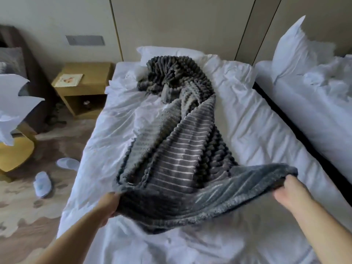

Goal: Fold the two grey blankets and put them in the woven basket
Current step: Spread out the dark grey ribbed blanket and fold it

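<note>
A ribbed grey blanket [182, 149] lies in a long crumpled strip down the middle of the white bed [257, 134]. Its near edge is lifted off the sheet. My left hand [110, 204] grips that edge at its left corner. My right hand [289, 189] grips the same edge at its right corner, and the cloth hangs stretched between them. At the head of the bed a darker bunched grey heap [175, 73] lies against the pillow; whether it is a second blanket I cannot tell. No woven basket is in view.
A wooden nightstand [83, 86] stands left of the bed. Two white slippers [42, 183] lie on the patterned floor by a yellow chair [15, 153]. A second white bed [314, 103] with a propped pillow stands close on the right, across a narrow dark gap.
</note>
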Tool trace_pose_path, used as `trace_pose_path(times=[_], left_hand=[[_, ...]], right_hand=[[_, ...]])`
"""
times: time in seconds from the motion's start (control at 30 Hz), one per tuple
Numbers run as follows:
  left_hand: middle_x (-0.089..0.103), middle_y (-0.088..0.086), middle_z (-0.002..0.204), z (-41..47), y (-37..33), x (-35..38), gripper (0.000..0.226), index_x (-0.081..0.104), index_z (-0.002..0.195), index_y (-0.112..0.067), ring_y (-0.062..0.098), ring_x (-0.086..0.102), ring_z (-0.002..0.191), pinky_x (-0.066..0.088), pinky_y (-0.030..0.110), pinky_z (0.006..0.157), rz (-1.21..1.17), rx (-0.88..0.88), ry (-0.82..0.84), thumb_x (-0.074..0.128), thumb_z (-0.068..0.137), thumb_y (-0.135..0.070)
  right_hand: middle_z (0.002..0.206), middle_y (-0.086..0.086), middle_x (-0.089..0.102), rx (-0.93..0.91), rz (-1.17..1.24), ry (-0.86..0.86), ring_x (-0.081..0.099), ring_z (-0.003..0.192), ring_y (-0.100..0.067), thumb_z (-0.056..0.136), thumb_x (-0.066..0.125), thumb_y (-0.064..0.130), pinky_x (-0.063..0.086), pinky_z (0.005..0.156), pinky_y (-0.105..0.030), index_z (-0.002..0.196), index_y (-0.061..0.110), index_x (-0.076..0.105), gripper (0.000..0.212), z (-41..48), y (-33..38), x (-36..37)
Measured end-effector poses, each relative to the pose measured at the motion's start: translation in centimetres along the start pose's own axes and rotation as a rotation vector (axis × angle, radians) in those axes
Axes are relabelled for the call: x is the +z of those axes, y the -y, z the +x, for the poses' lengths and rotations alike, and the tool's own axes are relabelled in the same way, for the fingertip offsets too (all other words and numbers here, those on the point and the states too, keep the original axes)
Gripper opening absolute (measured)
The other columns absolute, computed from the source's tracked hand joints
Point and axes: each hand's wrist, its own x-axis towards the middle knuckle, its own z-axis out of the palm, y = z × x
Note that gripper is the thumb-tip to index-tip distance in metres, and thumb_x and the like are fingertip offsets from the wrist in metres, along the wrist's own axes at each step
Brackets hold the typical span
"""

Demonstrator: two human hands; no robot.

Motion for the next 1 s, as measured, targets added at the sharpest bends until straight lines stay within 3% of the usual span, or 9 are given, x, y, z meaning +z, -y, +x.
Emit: trace_pose_path(times=[0.1, 0.2, 0.3, 0.4, 0.57, 0.7, 0.83, 0.93, 1.0], left_hand=[[0.066, 0.018, 0.064, -1.6, -4.5, 0.5, 0.025, 0.059, 0.085, 0.000, 0.030, 0.062, 0.050, 0.049, 0.024, 0.042, -0.465, 0.029, 0.024, 0.035, 0.084, -0.007], [0.071, 0.013, 0.079, -3.2, -6.5, 0.5, 0.038, 0.065, 0.095, -0.012, 0.025, 0.063, 0.065, 0.043, 0.025, 0.050, -0.492, 0.120, 0.135, 0.045, 0.092, -0.045], [0.070, 0.016, 0.104, -3.1, -2.2, 1.2, 0.025, 0.064, 0.107, -0.012, 0.028, 0.064, 0.086, 0.049, 0.032, 0.062, 0.222, 0.303, 0.010, 0.059, 0.092, -0.032], [0.059, 0.017, 0.128, -2.4, 6.1, 0.4, 0.037, 0.055, 0.126, -0.002, 0.027, 0.057, 0.117, 0.043, 0.029, 0.094, 1.044, 0.159, 0.092, 0.039, 0.099, -0.022], [0.048, 0.008, 0.139, -2.9, 10.6, -0.9, 0.043, 0.050, 0.134, -0.011, 0.019, 0.048, 0.123, 0.037, 0.021, 0.099, 1.115, -0.191, 0.278, 0.043, 0.095, -0.027], [0.060, 0.025, 0.120, 1.0, 5.3, 0.9, 0.033, 0.060, 0.116, 0.002, 0.036, 0.058, 0.108, 0.045, 0.036, 0.090, 0.664, 0.005, -0.123, 0.050, 0.094, -0.020], [0.052, 0.017, 0.127, 3.5, 0.7, 3.0, 0.053, 0.047, 0.135, -0.016, 0.039, 0.057, 0.106, 0.045, 0.041, 0.083, 0.651, 0.372, -0.386, 0.047, 0.082, -0.006], [0.048, 0.001, 0.136, 3.6, 0.9, 5.2, 0.072, 0.043, 0.139, -0.036, 0.031, 0.058, 0.110, 0.048, 0.036, 0.084, 0.954, 0.502, -0.122, 0.044, 0.077, -0.001], [0.055, 0.008, 0.134, 3.7, 2.1, 7.1, 0.050, 0.052, 0.134, -0.022, 0.031, 0.056, 0.116, 0.043, 0.033, 0.094, 1.277, 0.385, 0.306, 0.039, 0.089, -0.004]], right_hand=[[0.119, -0.008, 0.063, -0.107, 0.217, 0.170, 0.061, 0.104, -0.030, 0.101, 0.035, 0.036, 0.047, 0.092, -0.049, 0.124, 0.022, 0.056, 0.035, -0.8, 2.7, 1.5], [0.095, 0.002, 0.067, -0.289, -0.063, 0.154, 0.063, 0.086, -0.019, 0.098, 0.046, 0.024, 0.049, 0.077, -0.036, 0.100, 0.031, 0.064, 0.020, -2.1, 2.1, 1.4], [0.089, -0.008, 0.069, -0.340, -0.844, 0.173, 0.063, 0.080, -0.020, 0.085, 0.065, 0.005, 0.046, 0.068, -0.027, 0.101, 0.013, 0.066, 0.018, -1.2, -3.8, -2.5], [0.112, -0.014, 0.065, 0.087, -1.622, 0.390, 0.061, 0.102, -0.022, 0.078, 0.064, 0.008, 0.045, 0.071, -0.025, 0.113, 0.000, 0.061, 0.036, 0.4, -11.9, -8.7], [0.123, 0.003, 0.059, 0.347, -2.060, 0.567, 0.055, 0.105, -0.007, 0.083, 0.067, 0.023, 0.038, 0.078, -0.013, 0.126, 0.010, 0.061, 0.045, 0.3, -16.0, -11.0], [0.095, -0.005, 0.052, 0.140, -1.912, 0.493, 0.053, 0.098, -0.020, 0.095, 0.049, 0.015, 0.039, 0.071, -0.023, 0.092, 0.010, 0.055, 0.009, 3.0, -10.8, -4.5], [0.111, -0.020, 0.054, -0.422, -1.390, -0.108, 0.050, 0.081, -0.034, 0.091, 0.042, 0.006, 0.038, 0.065, -0.033, 0.110, 0.006, 0.059, 0.025, 5.2, -6.7, 1.5], [0.119, -0.018, 0.050, -0.449, -1.468, -0.014, 0.052, 0.083, -0.033, 0.093, 0.045, 0.009, 0.043, 0.073, -0.035, 0.114, 0.006, 0.056, 0.024, 4.9, -8.9, 2.4], [0.120, -0.015, 0.056, -0.079, -1.825, 0.365, 0.057, 0.101, -0.031, 0.098, 0.044, 0.016, 0.042, 0.077, -0.028, 0.126, 0.004, 0.052, 0.031, 4.9, -11.7, 2.0]])
